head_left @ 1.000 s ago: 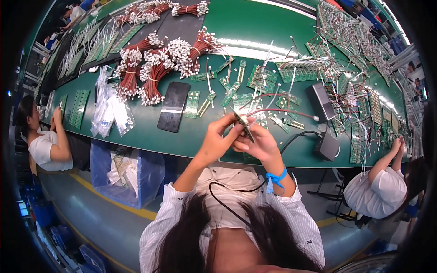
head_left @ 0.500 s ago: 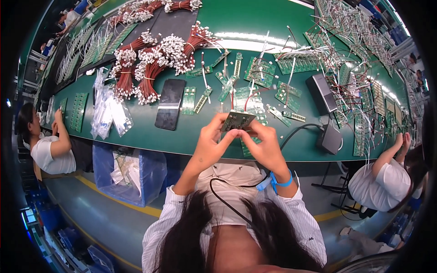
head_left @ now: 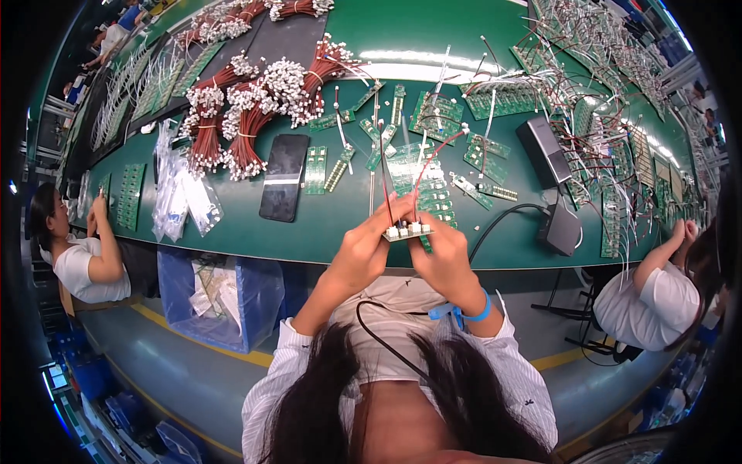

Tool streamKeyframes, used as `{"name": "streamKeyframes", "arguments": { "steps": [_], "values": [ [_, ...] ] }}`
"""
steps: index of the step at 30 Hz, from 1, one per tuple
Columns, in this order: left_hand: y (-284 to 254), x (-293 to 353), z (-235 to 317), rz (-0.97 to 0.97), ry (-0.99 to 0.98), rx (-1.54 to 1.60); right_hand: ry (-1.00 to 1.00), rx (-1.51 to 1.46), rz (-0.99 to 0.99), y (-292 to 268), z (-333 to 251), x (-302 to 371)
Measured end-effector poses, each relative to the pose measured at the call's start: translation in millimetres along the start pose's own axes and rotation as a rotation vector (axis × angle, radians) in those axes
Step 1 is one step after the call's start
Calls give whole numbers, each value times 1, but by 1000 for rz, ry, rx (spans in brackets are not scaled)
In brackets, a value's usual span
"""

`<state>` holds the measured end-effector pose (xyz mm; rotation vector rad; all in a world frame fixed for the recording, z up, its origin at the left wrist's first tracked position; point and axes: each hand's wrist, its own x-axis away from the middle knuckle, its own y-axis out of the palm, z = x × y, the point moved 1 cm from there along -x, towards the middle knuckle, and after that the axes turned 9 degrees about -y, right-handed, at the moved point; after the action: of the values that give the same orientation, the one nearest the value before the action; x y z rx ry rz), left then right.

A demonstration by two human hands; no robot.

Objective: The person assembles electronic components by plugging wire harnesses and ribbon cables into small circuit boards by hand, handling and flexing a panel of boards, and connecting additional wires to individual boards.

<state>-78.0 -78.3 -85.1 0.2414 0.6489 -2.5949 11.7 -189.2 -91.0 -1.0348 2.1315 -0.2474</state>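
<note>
A small circuit board [head_left: 408,231] is held between my two hands close to the table's front edge, tilted so its row of white connectors shows. Red and dark wires [head_left: 418,185] rise from it. My left hand [head_left: 363,246] grips the board's left side, fingers curled behind it. On the right side my right hand [head_left: 444,255] grips it too, with a blue band [head_left: 481,307] on that wrist. Just beyond my fingers lie loose green circuit boards [head_left: 421,166], some overlapping.
Bundled red wires with white plugs [head_left: 246,131], a black phone [head_left: 284,178] and clear plastic bags [head_left: 182,185] lie to the left. Two black box-shaped devices [head_left: 542,152] with a cable stand at right. A blue bin [head_left: 259,301] stands below the table edge. Co-workers sit on both sides.
The board has tipped over in my hands, from its flat face showing to its connector row and wires showing. My fingers have shifted around it.
</note>
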Motion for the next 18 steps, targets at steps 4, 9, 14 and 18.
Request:
{"name": "streamKeyframes", "arguments": {
  "steps": [4, 9, 14, 18],
  "values": [
    [10, 4, -8, 120, 77, 29, -68, 111, 122, 10, -1, 9],
    [23, 7, -11, 245, 114, 40, -63, 123, 173, 14, -3, 13],
    [34, 13, -11, 362, 126, 32, -86, 154, 201, 12, -7, 13],
    [34, 13, -11, 519, 159, 61, -29, 179, 184, 15, -7, 20]
  ]
}}
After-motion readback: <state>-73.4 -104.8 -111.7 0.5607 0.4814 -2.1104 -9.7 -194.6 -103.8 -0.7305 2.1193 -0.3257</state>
